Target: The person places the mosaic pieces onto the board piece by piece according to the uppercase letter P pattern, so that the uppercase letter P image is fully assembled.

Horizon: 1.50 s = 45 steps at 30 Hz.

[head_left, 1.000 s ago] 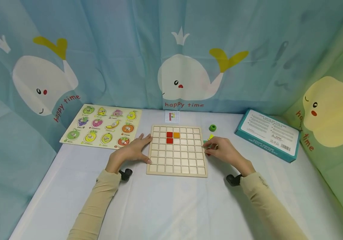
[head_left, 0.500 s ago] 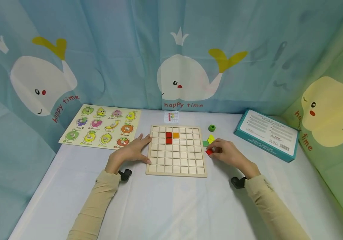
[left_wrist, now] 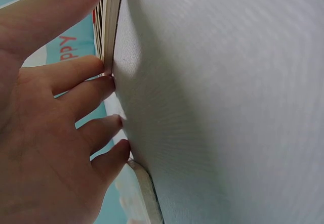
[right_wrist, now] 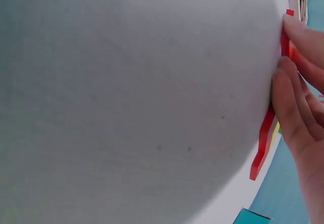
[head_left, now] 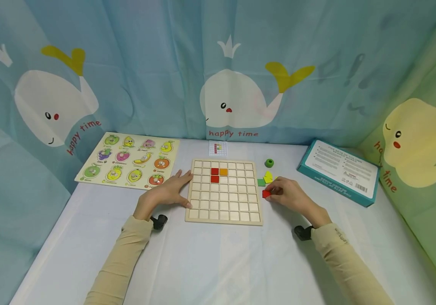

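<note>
A wooden grid board (head_left: 223,216) lies flat on the table, with two red tiles (head_left: 215,179) and one orange tile (head_left: 223,172) in its squares. My left hand (head_left: 168,189) touches the board's left edge, fingers spread; the left wrist view shows these fingers (left_wrist: 83,97) against the rim. Just off the board's right side, my right hand (head_left: 290,195) pinches a red tile (head_left: 266,193) between thumb and fingers. More red pieces (right_wrist: 263,140) lie by that hand in the right wrist view. Beyond it are a green tile (head_left: 261,182) and yellow tiles (head_left: 267,177), partly hidden.
A small pattern card (head_left: 218,148) lies behind the board, and a green bead (head_left: 269,163) is at the back right. At the left is a fruit puzzle board (head_left: 126,161); a teal box (head_left: 340,171) lies at the right. A whale-print curtain (head_left: 237,97) closes the back.
The right hand has drawn slightly away from the board's right edge, and the red tile in its fingers has come into view with the green and yellow tiles. The left hand stays put.
</note>
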Tool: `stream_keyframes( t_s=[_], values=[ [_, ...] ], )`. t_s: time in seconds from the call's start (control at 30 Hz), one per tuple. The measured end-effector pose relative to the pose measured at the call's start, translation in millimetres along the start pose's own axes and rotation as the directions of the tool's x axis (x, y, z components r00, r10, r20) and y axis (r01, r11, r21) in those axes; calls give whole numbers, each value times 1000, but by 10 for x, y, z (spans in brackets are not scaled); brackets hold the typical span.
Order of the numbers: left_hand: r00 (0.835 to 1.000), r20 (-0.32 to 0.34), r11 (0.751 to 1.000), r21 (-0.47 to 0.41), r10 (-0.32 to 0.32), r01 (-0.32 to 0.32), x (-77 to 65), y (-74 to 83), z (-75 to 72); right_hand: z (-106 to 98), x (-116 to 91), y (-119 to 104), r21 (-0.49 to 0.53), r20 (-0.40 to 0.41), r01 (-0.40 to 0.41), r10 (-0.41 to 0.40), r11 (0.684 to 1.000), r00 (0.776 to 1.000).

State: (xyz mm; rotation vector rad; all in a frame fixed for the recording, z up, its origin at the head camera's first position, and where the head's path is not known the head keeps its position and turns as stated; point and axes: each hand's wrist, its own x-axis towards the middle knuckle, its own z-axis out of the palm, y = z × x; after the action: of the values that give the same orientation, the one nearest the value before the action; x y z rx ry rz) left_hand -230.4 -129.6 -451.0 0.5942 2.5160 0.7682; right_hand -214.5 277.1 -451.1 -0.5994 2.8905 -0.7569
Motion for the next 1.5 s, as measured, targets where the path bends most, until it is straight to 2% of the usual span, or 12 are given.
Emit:
stream_keyframes(
  t_s=[0.43, 0.87, 1.27, 1.5],
  values=[
    [1000, -5, 1000, -6, 6, -6, -17, -11, -14, 44, 48, -8, 15, -32, 48, -47, 999, 998],
    [1000, 8, 1000, 3, -9, 9, -15, 22, -32, 35, 208, -119, 115, -106, 88, -76, 989, 991],
    [1000, 6, 1000, -3, -12, 12, 0, 18, -13, 156, 524, -333, 183, -33, 82, -77, 980, 996],
    [1000, 2, 1000, -14, -7, 7, -12, 20, -3, 240, 687, -505, 202, 2, 121, -124, 972, 992]
  ],
)
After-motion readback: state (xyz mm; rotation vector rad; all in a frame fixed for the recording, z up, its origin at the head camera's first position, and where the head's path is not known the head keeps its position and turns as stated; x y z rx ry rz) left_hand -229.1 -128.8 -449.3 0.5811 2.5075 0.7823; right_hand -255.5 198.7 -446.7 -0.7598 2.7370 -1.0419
